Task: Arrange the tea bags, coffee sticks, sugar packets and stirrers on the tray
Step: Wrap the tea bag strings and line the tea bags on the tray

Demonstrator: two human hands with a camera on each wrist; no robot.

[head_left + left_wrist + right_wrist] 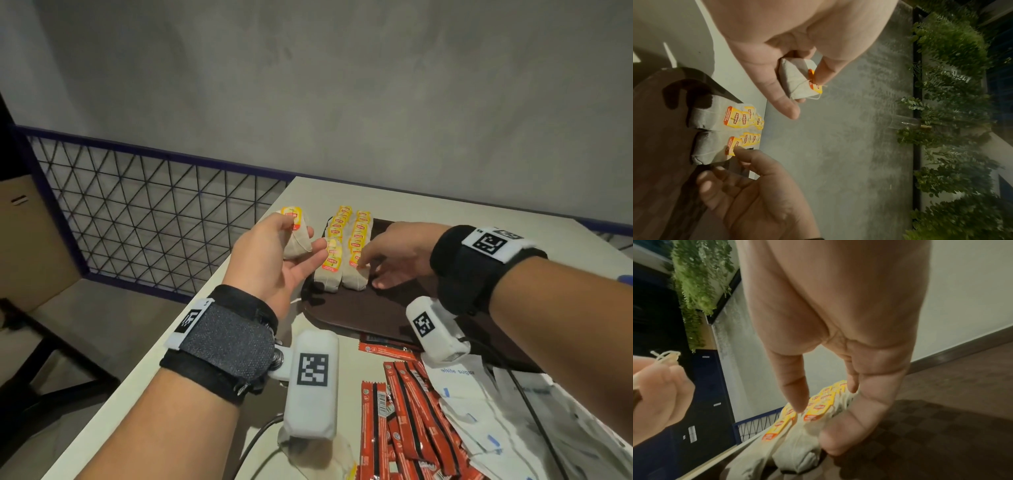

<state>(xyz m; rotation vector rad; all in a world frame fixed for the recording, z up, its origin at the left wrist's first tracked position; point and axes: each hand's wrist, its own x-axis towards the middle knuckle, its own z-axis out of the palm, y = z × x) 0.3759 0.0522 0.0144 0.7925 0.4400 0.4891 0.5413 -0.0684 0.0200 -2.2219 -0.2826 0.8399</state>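
My left hand (301,241) is raised above the table's left edge and pinches one tea bag (297,244) with a yellow tag, also seen in the left wrist view (795,81). Two rows of tea bags (342,240) lie overlapping on the left end of the dark brown tray (376,308). My right hand (371,274) is low over the tray. Its thumb tip touches the tag of the nearest bag in the right row (813,416), and its straight fingers (840,438) lie beside that bag. Red coffee sticks (404,411) and white sugar packets (486,421) are heaped on the table in front of the tray.
The white table (239,342) ends just left of my left hand, with a black mesh railing (154,219) and a cardboard box (30,240) beyond. A grey wall stands behind. A black cable (527,404) crosses the sugar packets.
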